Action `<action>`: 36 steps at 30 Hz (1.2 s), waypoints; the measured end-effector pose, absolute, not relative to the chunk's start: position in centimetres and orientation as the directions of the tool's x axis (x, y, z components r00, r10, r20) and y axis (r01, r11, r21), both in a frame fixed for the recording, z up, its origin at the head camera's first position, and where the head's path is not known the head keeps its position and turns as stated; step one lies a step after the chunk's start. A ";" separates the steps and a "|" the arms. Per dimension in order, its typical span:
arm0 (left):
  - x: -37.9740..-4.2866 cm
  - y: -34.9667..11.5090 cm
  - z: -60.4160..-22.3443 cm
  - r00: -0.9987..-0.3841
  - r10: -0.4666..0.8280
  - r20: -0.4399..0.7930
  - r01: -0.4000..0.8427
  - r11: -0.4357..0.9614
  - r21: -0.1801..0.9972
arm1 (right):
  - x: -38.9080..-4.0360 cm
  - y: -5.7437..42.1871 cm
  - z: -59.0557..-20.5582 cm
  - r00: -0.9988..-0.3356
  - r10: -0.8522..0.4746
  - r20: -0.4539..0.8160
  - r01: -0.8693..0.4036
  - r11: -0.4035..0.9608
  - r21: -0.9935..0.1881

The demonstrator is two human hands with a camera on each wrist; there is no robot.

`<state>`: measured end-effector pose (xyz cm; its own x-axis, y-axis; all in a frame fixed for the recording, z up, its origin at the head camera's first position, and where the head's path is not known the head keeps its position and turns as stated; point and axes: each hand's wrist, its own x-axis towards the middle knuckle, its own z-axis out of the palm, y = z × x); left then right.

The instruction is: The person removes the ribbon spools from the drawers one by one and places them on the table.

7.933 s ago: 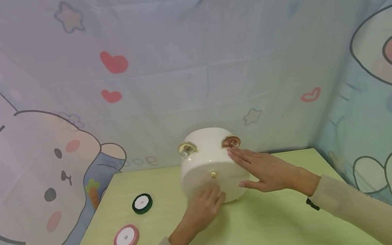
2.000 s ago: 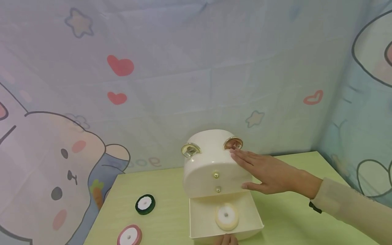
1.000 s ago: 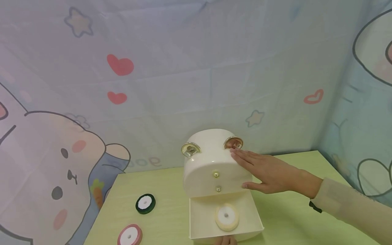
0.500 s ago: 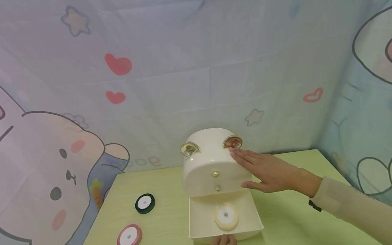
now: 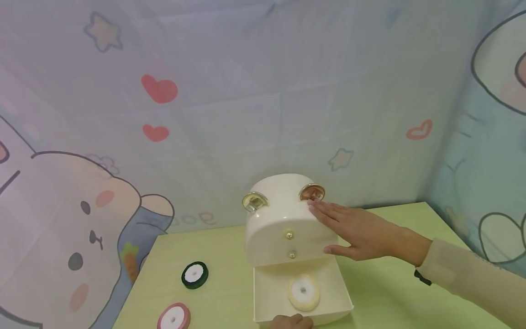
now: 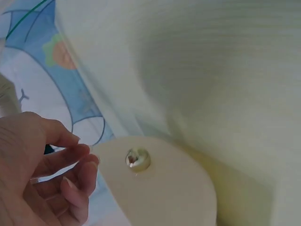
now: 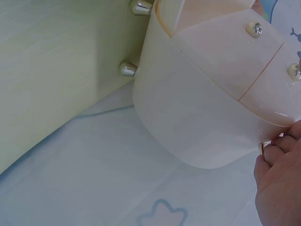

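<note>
A cream-white, alarm-clock-shaped drawer box [image 5: 267,237] with gold bells stands on the table. Its lower drawer [image 5: 271,283] is pulled out, and a pale yellow ribbon spool [image 5: 303,292] lies in it. My left hand [image 5: 291,321] is at the drawer's front rim; in the left wrist view its loosely curled fingers are apart from the gold knob [image 6: 138,160] and hold nothing visible. My right hand [image 5: 353,230] rests against the box's upper right side with fingers extended, fingertips by the right bell [image 5: 311,191]. In the right wrist view those fingertips are partly hidden.
Left of the box lie a dark green ribbon spool [image 5: 195,275] and a pink ribbon spool [image 5: 174,317] on the pale green table [image 5: 230,246]. A printed cloth backdrop [image 5: 230,114] rises behind the table and to its sides.
Since the first frame, the lower drawer has been pulled out, uncovering the yellow spool. In the last half second my left hand has shifted left along the drawer front. My right hand stays put.
</note>
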<state>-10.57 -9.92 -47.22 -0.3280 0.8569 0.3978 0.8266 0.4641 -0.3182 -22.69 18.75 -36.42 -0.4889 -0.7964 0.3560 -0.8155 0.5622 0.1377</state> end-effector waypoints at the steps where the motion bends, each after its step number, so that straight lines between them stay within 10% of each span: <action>1: -10.8 -9.9 -46.5 -0.356 0.868 0.345 0.843 0.458 -0.282 | -22.7 18.7 -36.4 -0.491 -0.796 0.355 -0.815 0.563 0.136; 6: -11.1 -9.9 -43.5 -0.408 0.877 0.253 0.845 0.468 -0.259 | -22.7 18.7 -36.4 -0.495 -0.795 0.351 -0.814 0.565 0.133; 22: -14.4 -9.6 -37.6 -0.281 0.959 0.044 0.909 0.281 -0.307 | -22.6 18.8 -36.3 -0.489 -0.794 0.362 -0.814 0.565 0.139; 36: -18.3 -9.6 -36.8 -0.428 0.872 -0.237 0.903 0.421 -0.082 | -22.5 18.7 -36.2 -0.479 -0.797 0.368 -0.818 0.557 0.143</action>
